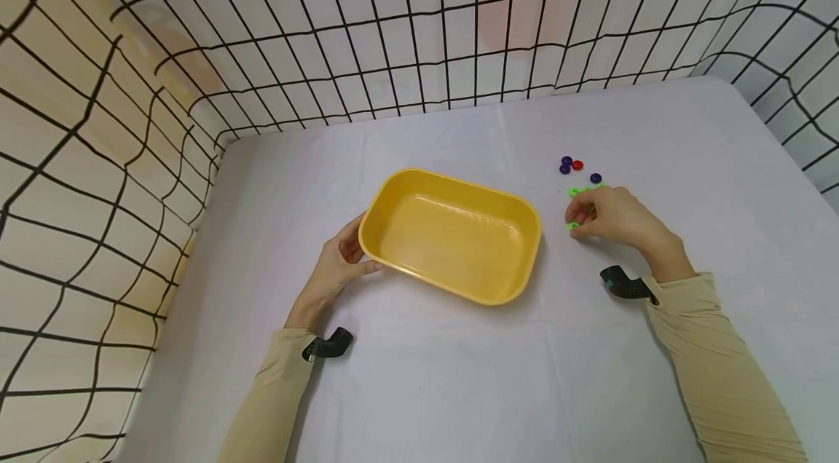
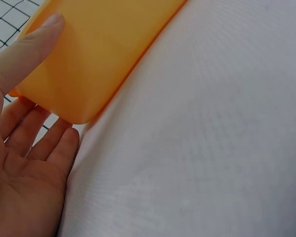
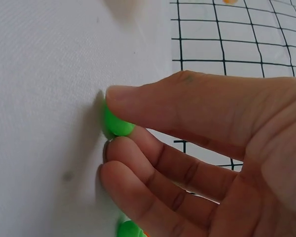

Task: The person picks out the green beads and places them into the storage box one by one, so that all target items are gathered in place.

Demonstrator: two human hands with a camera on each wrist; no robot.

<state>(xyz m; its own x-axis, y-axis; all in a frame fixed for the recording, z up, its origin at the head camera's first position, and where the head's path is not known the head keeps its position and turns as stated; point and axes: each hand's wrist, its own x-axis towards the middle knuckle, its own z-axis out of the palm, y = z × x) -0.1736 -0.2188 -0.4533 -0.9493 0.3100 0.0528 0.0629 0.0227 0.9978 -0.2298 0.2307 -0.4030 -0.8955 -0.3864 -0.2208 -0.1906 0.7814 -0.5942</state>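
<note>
A yellow plastic tray [image 1: 452, 241] with rounded corners sits on the table, nothing inside it. My left hand [image 1: 336, 275] grips its left end. In the left wrist view, the thumb lies along the outer wall of the tray and the fingers bend round the corner. To the right of the tray, my right hand [image 1: 616, 215] pinches a small round green piece [image 3: 119, 123] between thumb and fingertips, close to the cloth. Another green piece [image 3: 129, 229] lies just beyond the curled fingers, and the hand partly hides several more green pieces [image 1: 574, 192].
Beyond the right hand lie a red piece [image 1: 577, 165] and a few dark purple pieces [image 1: 595, 177]. A white cloth [image 1: 419, 383] covers the table. Black wire mesh [image 1: 406, 33] stands along the back and both sides.
</note>
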